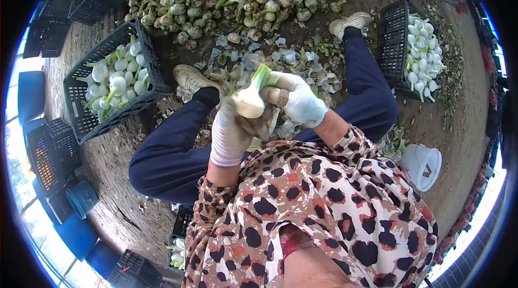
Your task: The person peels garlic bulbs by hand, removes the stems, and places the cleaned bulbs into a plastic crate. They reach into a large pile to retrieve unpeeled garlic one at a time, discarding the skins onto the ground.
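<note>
A pale garlic bulb (249, 102) with a short green stem is held up between my two gloved hands, above my lap. My right hand (301, 102), in a white glove, closes its fingers on the bulb's side near the stem. From below and the left, my left hand (229, 134) wraps the bulb; its glove has a striped cuff and is partly smeared by motion. Whether either hand also holds a small tool cannot be seen. Papery peelings (302, 64) lie scattered on the ground beyond the bulb, between my feet.
A large heap of unpeeled bulbs (248, 2) lies ahead. Crates of clean white bulbs stand at left (75, 110) and right (393, 45). A white bucket (413, 161) sits by my right hip. More crates (46, 148) and a blue tub (82, 200) line the left side.
</note>
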The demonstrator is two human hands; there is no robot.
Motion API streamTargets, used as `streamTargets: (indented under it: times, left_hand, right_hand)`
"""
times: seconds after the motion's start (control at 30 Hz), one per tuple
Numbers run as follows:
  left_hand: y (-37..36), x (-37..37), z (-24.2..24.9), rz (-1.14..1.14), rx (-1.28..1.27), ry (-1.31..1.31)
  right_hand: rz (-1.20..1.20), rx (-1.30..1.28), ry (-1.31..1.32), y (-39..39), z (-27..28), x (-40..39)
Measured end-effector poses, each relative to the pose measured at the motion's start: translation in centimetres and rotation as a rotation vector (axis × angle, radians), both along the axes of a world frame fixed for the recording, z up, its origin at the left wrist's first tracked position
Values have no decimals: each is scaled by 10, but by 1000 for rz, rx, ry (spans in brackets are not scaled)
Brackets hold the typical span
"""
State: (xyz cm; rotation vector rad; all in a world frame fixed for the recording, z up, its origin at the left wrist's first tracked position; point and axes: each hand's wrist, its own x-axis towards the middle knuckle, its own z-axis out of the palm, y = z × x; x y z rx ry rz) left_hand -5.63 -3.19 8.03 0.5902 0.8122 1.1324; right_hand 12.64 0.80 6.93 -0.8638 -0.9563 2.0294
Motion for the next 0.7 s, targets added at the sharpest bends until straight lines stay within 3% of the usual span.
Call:
streamTargets:
  times: [0.07,0.13,0.2,0.27,0.33,0.37,0.4,0.47,0.5,0.53,0.6,0.67,0.7]
  left_hand:
    - [0,-3,-15,-218,-149,-683]
    - [-5,-4,-17,-129,-259,-552]
    - [-8,2,-16,248,53,515]
    - [-11,8,-14,233,153,613]
    - [-19,14,-10,200,338,805]
    - [-21,13,1,171,169,552]
    - [-20,9,4,173,170,550]
    - [-20,-5,6,88,-7,68]
    - [-21,-7,2,102,-50,-99]
    - [-19,-14,-7,108,-50,-100]
    - [-13,-31,-27,-142,-50,-441]
    - [-9,-29,-7,-121,-13,-398]
    - [-9,-29,3,-39,-81,-142]
  right_hand:
    - [-54,95,-17,-4,1,-8]
    - [-103,103,-62,-8,-7,-9]
    - [-106,65,-98,-7,-5,-5]
    - [-145,260,-124,-9,-4,-5]
    - [-101,222,-78,-15,2,-4]
    - [-80,265,-127,-16,5,-5]
    - [-62,307,-179,-16,8,-5]
    - [-48,269,-179,-15,22,-5]
    - [-53,152,-145,-15,27,-5]
    - [-56,36,-110,-15,30,-5]
    - [-78,40,-37,-20,27,-9]
    - [-137,10,-55,-20,31,-16]
    - [-135,13,-55,-18,30,-15]
